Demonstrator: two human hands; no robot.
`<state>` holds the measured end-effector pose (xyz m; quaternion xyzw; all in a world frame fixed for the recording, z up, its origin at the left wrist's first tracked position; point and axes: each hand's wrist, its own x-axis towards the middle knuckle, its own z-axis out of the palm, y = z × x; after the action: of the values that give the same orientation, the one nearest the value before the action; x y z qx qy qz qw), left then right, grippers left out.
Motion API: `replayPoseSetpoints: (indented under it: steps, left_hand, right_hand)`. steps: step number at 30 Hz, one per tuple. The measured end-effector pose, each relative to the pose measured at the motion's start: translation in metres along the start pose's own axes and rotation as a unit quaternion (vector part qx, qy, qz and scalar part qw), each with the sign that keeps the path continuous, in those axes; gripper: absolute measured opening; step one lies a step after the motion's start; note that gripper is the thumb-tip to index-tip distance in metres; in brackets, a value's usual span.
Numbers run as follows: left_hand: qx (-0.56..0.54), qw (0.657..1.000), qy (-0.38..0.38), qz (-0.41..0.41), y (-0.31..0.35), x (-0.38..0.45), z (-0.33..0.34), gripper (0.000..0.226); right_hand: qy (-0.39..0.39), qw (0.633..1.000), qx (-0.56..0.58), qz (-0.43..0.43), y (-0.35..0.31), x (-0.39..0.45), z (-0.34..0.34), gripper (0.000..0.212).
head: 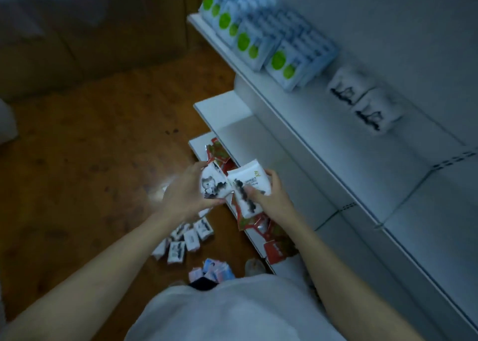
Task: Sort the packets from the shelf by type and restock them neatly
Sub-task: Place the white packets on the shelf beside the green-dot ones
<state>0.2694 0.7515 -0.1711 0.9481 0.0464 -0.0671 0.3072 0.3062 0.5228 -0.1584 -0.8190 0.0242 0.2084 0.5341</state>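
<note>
Left hand (185, 189): fingers curled round a white packet (212, 185) printed with an ink-wash animal, held out over the floor in front of the shelving.

Right hand (269, 194): fingers and thumb closed on a second white packet (247, 185), possibly two stacked; the blur makes that hard to judge. The two hands' packets touch edge to edge.

Top shelf (297, 113): rows of blue packets with green dots (261, 41) standing upright; further along, two ink-print white packets (364, 100) side by side.

Lowest shelf: red packets (261, 227) in a loose heap, some overhanging the edge.

Floor (90, 147): a cluster of small white packets (186, 237); nearer the feet, a little pile of pink and blue packets (212, 269).

Risk: with both hands full and the packets pressed together, one could slip and fall among the floor piles, mixing the types. A foot could also scatter the nearest pile.
</note>
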Motion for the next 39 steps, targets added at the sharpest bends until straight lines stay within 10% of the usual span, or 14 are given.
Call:
replayPoseSetpoints:
  steps: [10,23,39]
  left_hand:
    - [0.067,0.96,-0.064,0.264,0.106,0.07,-0.047,0.101]
    - [0.232,0.883,-0.007,0.409,0.27,0.158,-0.014,0.094]
    - [0.177,0.852,-0.106,0.481,0.313,0.188,0.074,0.083]
  right_hand:
    - [0.21,0.975,0.058,-0.038,-0.055,-0.036,-0.078,0.066]
    - [0.334,0.94,0.065,-0.023,-0.037,-0.032,-0.226,0.053]
    - [0.34,0.887,-0.313,0.025,0.005,0.062,-0.355,0.055]
